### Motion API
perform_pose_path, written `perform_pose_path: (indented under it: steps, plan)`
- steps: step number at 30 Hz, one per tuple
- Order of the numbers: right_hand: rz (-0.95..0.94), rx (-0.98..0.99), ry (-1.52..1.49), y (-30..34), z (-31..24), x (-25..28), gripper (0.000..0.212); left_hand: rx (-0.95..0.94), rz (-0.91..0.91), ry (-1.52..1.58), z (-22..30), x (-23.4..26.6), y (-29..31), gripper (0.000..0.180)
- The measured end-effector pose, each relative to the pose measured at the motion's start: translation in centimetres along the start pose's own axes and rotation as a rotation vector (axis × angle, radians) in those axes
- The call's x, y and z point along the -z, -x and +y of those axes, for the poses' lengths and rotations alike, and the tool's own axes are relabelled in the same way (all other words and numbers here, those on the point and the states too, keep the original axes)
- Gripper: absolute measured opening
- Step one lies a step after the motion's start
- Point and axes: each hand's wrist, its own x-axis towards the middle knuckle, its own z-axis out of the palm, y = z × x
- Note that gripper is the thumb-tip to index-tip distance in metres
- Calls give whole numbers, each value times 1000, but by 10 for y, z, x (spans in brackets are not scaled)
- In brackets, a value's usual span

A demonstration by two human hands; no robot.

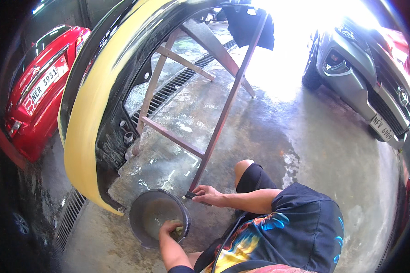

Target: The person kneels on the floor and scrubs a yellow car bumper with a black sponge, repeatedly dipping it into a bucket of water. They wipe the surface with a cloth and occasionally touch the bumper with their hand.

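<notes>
Yellowish-green wad [177, 231] half-hidden in left hand [169, 225], its kind unclear

It's an auto wkshp w/ loose bumper [84, 118], stand [223, 113], cars [45, 116].

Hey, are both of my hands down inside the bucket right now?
No, only the left hand is inside the dark bucket; the right hand is outside its rim, holding a small black block.
</notes>
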Motion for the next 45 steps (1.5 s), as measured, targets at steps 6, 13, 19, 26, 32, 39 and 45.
perform_pose_path:
  steps: [6, 13, 19, 26, 32, 39, 45]
  plan:
    - [14, -32, -134, -15, 9, 1, 56, -504, -2, 1316, -4, -2, 81, 59]
    - [-77, -14, -299, -20, 4, -9, 53, -1127, 263, 1845, 32, -23, 179, 60]
    - [-132, -68, -305, -20, 4, -9, 56, -1461, 607, 1321, 136, 47, 321, 58]
    - [-207, -46, -276, -18, 9, -9, 60, -1895, 1491, -24, 450, 125, 494, 60]
    - [-232, -55, -228, -23, 11, -5, 60, -1380, 1240, -1210, 670, 56, 537, 24]
    - [-204, -72, -250, -38, 13, 9, 60, -2163, 1596, -1336, 633, 81, 474, 21]
    - [-235, -130, -110, -46, 32, 41, 54, -1664, 1842, -1144, 418, 155, 431, 37]
